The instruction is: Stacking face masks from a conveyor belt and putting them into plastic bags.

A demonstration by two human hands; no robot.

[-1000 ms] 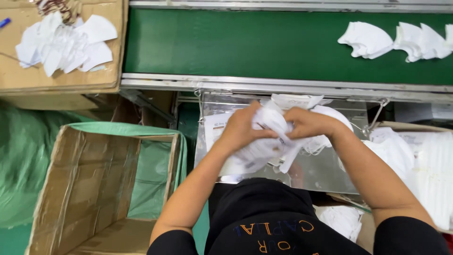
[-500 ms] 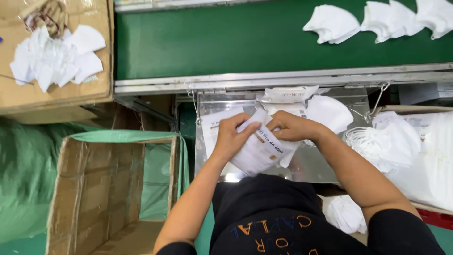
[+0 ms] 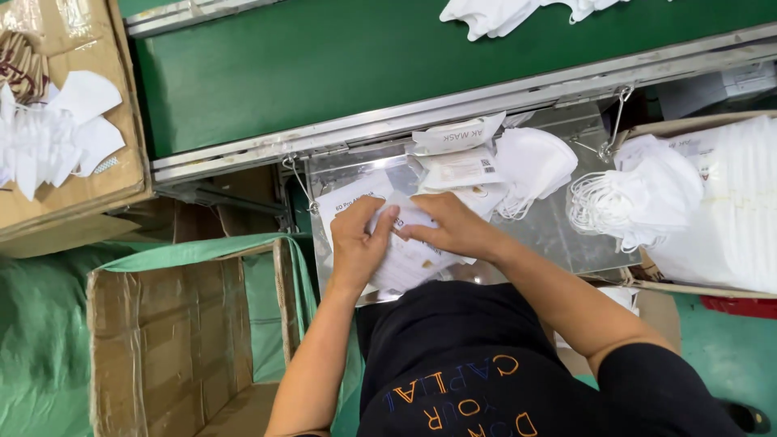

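Two hands [image 3: 360,243] [image 3: 453,231] are seen, one green conveyor belt [image 3: 324,65], and one open cardboard box [image 3: 178,340].

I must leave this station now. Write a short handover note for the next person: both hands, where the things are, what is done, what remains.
Left hand: pressing on the flat white printed plastic pouch, fingers on its upper edge.
Right hand: gripping the same pouch from the right side.
Pouch lies on the clear plastic shelf below the green conveyor belt.
Stack of folded white masks and spare empty pouches sit further back on the shelf.
More white masks in the cardboard box at right.
Open brown carton with green liner stands at left, no pouches visible inside.
Done: pouch appears filled. Left: probably closing it; whether it is sealed cannot be told.
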